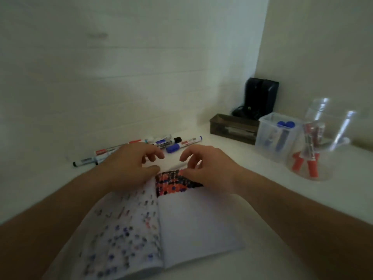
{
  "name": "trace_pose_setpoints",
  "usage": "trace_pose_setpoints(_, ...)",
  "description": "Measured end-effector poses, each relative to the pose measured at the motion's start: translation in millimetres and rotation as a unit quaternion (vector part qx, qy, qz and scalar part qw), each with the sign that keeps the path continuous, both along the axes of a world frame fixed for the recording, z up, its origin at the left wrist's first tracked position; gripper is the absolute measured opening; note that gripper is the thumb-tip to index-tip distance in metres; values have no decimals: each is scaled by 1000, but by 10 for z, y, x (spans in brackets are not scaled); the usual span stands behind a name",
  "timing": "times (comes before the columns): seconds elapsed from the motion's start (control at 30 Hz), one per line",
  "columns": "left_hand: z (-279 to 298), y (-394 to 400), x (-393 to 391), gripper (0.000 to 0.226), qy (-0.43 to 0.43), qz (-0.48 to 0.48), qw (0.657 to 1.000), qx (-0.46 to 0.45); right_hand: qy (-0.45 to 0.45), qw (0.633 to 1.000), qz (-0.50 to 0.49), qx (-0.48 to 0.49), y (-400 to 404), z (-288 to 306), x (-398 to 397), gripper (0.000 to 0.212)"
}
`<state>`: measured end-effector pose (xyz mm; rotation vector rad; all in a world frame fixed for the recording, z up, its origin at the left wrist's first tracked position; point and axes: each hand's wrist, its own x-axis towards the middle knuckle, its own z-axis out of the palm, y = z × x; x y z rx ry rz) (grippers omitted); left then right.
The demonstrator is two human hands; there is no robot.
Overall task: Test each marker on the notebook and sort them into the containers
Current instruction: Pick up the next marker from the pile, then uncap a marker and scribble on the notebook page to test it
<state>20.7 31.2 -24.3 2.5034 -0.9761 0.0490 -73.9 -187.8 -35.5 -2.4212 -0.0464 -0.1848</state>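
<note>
Notebook (pixel 181 223): open on desk (pixel 50 188), far right page densely inked. Left hand (pixel 129 164) and right hand (pixel 205 168): over its far edge, fingers loosely curled, holding nothing. Markers (pixel 141 147): beyond notebook. Tub (pixel 279 136), beaker (pixel 314 146): right of notebook, holding markers.

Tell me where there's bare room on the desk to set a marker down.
Free: the desk between the notebook and square tub. Crowded: the loose markers behind the hands, and the right corner's containers.
</note>
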Motion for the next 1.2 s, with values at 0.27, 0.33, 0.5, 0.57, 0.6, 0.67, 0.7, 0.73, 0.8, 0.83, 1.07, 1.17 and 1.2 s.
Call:
trace_pose_setpoints(0.27,-192,375,252,20,-12,-2,999,46,72,981,-7,-178,101,-98,494,35)
trace_pose_setpoints(0.33,-215,304,245,22,-45,-4,998,35,69,968,-18,-239,200,-116,554,24)
trace_pose_setpoints(0.5,-280,135,146,31,-106,-6,993,-57,-31,946,-55,-319,217,-217,547,12)
trace_pose_setpoints(0.57,-264,65,82,30,-109,-1,987,-117,-143,957,-80,-241,133,-134,477,10)
trace_pose_setpoints(0.6,-260,36,49,31,-104,-1,985,-138,-187,966,-80,-159,108,-93,427,13)
trace_pose_setpoints(0.67,-253,-17,-29,39,-87,-21,985,-145,-205,972,-60,99,113,-36,298,17)
trace_pose_setpoints(0.7,-249,-38,-65,45,-81,-40,987,-137,-173,960,-42,217,147,-23,231,19)
trace_pose_setpoints(0.73,-245,-63,-92,48,-76,-61,987,-127,-143,943,-25,301,193,-32,183,20)
trace_pose_setpoints(0.8,-241,-110,-117,42,-65,-89,987,-115,-117,925,-9,362,265,-87,151,19)
trace_pose_setpoints(0.83,-246,-130,-114,34,-68,-92,986,-119,-113,919,-6,378,291,-98,156,16)
trace_pose_setpoints(1.07,-349,-201,-141,17,-87,-108,983,-119,-97,906,31,411,326,-135,207,24)
trace_pose_setpoints(1.17,-383,-203,-144,28,-61,-125,983,-120,-83,912,48,399,288,-134,188,27)
trace_pose_setpoints(1.2,-381,-199,-146,29,-58,-128,982,-128,-77,914,52,395,274,-128,176,27)
